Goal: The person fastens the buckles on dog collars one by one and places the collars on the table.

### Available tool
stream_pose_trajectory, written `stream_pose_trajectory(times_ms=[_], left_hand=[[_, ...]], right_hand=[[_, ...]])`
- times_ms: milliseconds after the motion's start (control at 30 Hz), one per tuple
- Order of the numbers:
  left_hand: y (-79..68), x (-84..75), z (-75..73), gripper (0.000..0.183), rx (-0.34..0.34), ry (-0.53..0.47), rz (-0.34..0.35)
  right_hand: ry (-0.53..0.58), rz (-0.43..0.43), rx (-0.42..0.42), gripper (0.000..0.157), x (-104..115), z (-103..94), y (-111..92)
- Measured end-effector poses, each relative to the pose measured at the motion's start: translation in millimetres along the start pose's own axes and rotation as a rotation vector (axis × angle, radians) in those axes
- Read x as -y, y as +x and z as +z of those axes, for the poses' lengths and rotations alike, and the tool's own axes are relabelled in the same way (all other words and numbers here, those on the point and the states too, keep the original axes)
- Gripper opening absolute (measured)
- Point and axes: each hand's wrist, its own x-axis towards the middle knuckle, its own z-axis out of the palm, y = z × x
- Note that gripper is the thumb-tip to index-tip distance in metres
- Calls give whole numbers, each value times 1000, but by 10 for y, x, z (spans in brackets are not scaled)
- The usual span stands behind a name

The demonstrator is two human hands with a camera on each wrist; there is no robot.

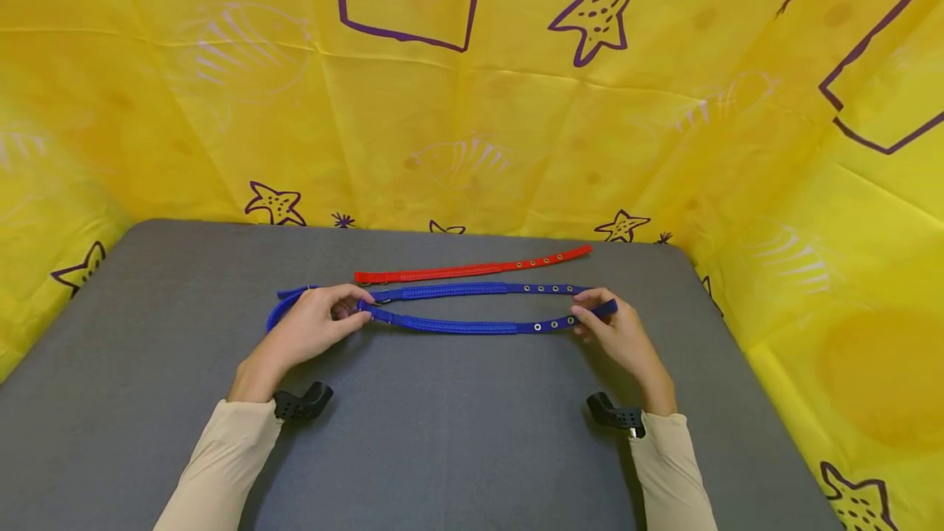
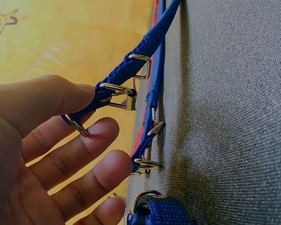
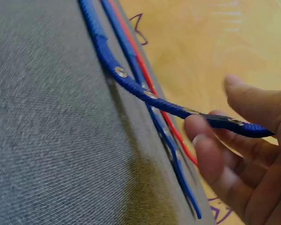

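Observation:
My left hand (image 1: pixel 313 322) pinches the buckle end of a blue pet collar (image 1: pixel 457 324) between thumb and fingers. Gold-coloured buckle (image 2: pixel 119 96) and ring show beside the fingertips in the left wrist view. At the collar's other end, with its eyelets, my right hand (image 1: pixel 615 330) has its fingers curled about the strap; the thumb stands off it in the right wrist view. The collar is stretched between both hands, lifted off the table. Behind it lies a second blue collar (image 1: pixel 453 291), straight, its ends partly hidden by the hands.
A red collar (image 1: pixel 457 272) lies straight behind the blue ones. Another blue strap (image 1: pixel 274 319), curved, lies left of my left hand. The grey table (image 1: pixel 442 433) meets yellow patterned cloth (image 1: pixel 457 105) at the back and sides.

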Motion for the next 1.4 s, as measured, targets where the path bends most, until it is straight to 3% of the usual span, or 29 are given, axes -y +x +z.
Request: stream_pose_trajectory(times_ms=[133, 300, 433, 600, 800, 967, 1400], left_hand=[[-1, -3, -1, 20, 3, 0, -1], [-4, 0, -3, 20, 7, -5, -4], [-6, -3, -7, 21, 10, -14, 3], [-14, -22, -7, 22, 5, -28, 8], [-4, -66, 9, 24, -27, -22, 65], [-8, -112, 18, 26, -39, -37, 87], [-41, -229, 15, 29, -129, 1, 196]], right_hand=[[134, -19, 2, 26, 7, -25, -6], [311, -168, 8, 29, 22, -53, 7], [368, -243, -22, 28, 36, -53, 17], [324, -232, -84, 27, 79, -30, 10], [313, -237, -138, 23, 146, 14, 6], [344, -268, -143, 21, 220, 47, 9], [251, -277, -142, 20, 362, 149, -10]])
